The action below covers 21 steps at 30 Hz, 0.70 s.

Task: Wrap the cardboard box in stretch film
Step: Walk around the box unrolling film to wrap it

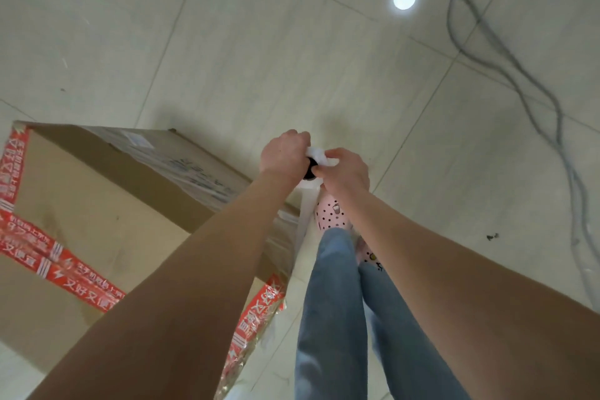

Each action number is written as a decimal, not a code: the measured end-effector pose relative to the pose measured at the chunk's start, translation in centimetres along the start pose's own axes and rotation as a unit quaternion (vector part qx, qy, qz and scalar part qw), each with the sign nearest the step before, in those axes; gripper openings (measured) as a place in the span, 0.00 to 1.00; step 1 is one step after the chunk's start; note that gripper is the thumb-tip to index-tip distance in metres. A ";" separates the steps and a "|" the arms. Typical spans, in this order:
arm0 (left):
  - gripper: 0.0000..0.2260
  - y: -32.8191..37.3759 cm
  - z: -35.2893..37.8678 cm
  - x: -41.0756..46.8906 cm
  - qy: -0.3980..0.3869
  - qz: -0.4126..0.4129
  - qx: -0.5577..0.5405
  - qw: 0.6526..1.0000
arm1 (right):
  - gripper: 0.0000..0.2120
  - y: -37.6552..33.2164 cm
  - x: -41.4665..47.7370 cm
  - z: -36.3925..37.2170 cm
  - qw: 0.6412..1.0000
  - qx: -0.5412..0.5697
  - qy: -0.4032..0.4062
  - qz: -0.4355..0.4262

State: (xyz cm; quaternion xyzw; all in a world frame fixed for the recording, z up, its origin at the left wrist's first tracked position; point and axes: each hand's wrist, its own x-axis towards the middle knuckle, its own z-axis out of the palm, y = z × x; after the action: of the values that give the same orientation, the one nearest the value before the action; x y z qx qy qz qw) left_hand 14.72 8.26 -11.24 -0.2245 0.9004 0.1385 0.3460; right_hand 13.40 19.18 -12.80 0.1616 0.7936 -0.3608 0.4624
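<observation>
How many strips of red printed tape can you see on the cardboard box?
3. One runs down the box's far left edge, one crosses the top, one sits at the near right corner. Arms may hide more.

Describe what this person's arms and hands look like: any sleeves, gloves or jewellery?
Both arms are bare from the bottom edge of the picture to the fingers: no sleeves show. The left hand and right hand wear no gloves, and no watch, bracelet or ring is visible. Below them are blue jeans and pink clogs with holes.
</observation>
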 end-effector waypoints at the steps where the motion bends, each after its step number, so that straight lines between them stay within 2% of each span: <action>1: 0.12 -0.4 -0.3 0.3 0.001 -0.030 -0.029 0.999 | 0.17 -0.6 0.2 -0.1 1.000 0.004 -0.001 -0.004; 5: 0.07 -2.4 -0.3 1.0 0.014 -0.169 -0.201 0.965 | 0.23 -2.3 0.5 0.4 1.000 0.017 -0.002 0.001; 7: 0.10 -2.8 0.2 1.1 0.013 -0.218 -0.297 0.930 | 0.23 -2.9 0.6 0.8 1.000 -0.002 -0.009 -0.003; 9: 0.12 -2.9 0.1 1.4 -0.001 -0.230 -0.332 0.915 | 0.21 -3.8 1.0 1.1 1.000 -0.019 -0.002 -0.010; 12: 0.14 -2.9 -0.9 2.1 -0.004 -0.169 -0.232 0.958 | 0.20 -5.3 1.5 0.9 0.999 -0.043 0.008 -0.012; 15: 0.17 -2.9 -2.5 3.3 0.026 -0.046 -0.062 0.997 | 0.20 -6.3 1.8 1.2 0.996 -0.083 -0.002 -0.031; 18: 0.14 -3.2 -3.3 4.1 0.023 0.028 0.033 0.999 | 0.19 -7.0 2.1 1.3 0.991 -0.119 -0.013 -0.053; 21: 0.09 -3.8 -3.8 4.7 0.013 0.026 0.026 0.999 | 0.18 -7.8 2.4 1.2 0.984 -0.164 -0.020 -0.069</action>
State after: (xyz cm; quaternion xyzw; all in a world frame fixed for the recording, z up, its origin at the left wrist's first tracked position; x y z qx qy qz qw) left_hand 11.39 2.04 -12.02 -0.1932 0.9136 0.1211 0.3366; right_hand 8.27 12.73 -11.89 0.0217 0.8417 -0.2602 0.4726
